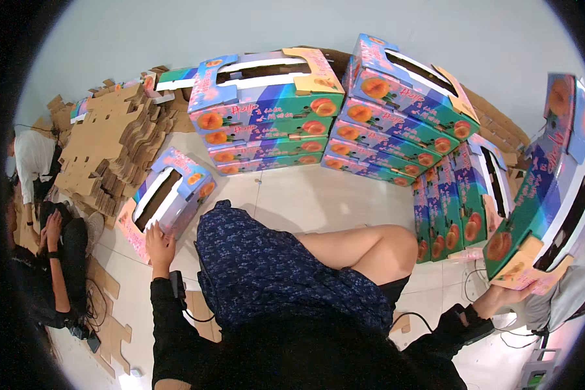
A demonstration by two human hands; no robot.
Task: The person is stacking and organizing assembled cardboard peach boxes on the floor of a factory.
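A folded fruit carton (187, 207), pink, blue and green with printed peaches and a long slot on top, stands on the floor to my left. My left hand (160, 247) rests on its near side with the fingers spread. Far right, a similar peach-printed carton (526, 195) is held up at a tilt. My right hand (510, 296) grips its lower end near the tan flap; some of the fingers are hidden beneath the carton.
Two stacks of cartons (266, 117) (403, 110) stand ahead against the wall, and more cartons (458, 198) line up at the right. Flat brown cardboard sheets (107, 140) are piled at the left. Another person (55, 253) sits far left beside cables and cardboard scraps.
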